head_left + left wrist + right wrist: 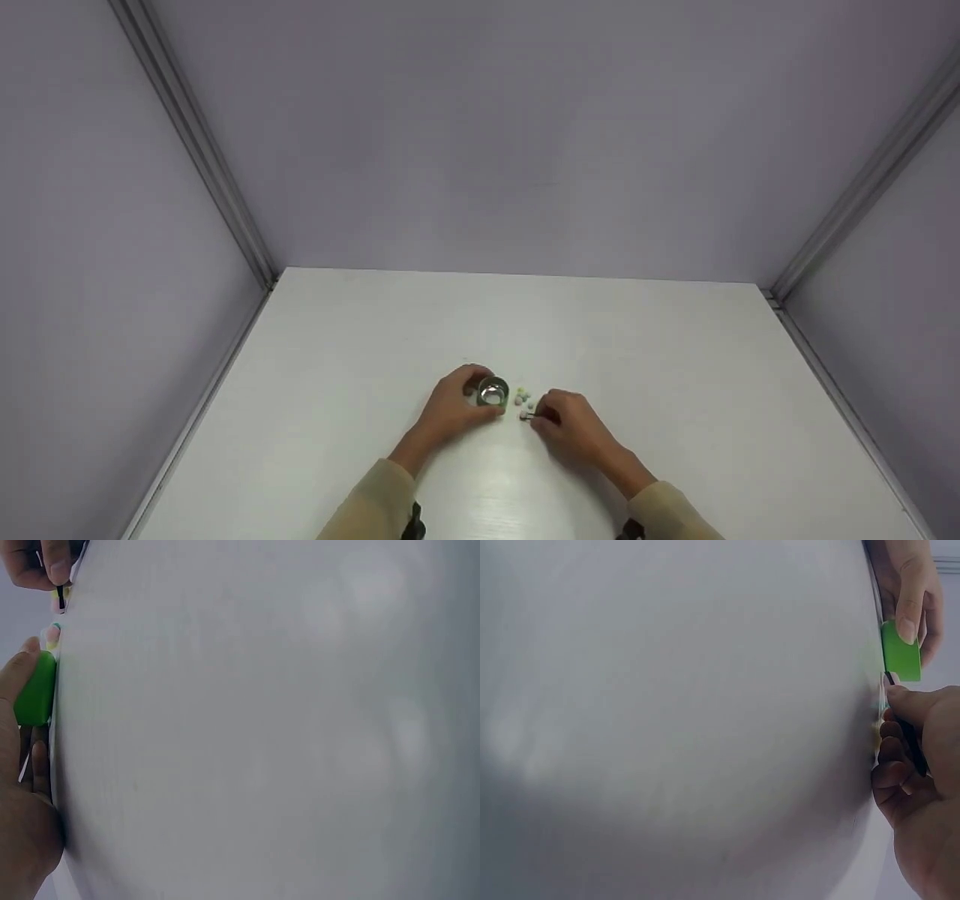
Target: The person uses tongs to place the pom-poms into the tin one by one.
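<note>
A small cup, green outside and shiny metal inside, stands on the white table. My left hand grips it, fingers curled round its side; the cup's green wall shows in the left wrist view and again in the right wrist view. Right beside it lie several small pale beads. My right hand pinches thin dark tweezers, tips at a bead next to the cup. The tweezers run under my thumb in the right wrist view.
Grey walls with metal corner rails enclose the table on three sides. White tabletop stretches to the back and to both sides of my hands. Both wrist views are mostly filled by the white surface.
</note>
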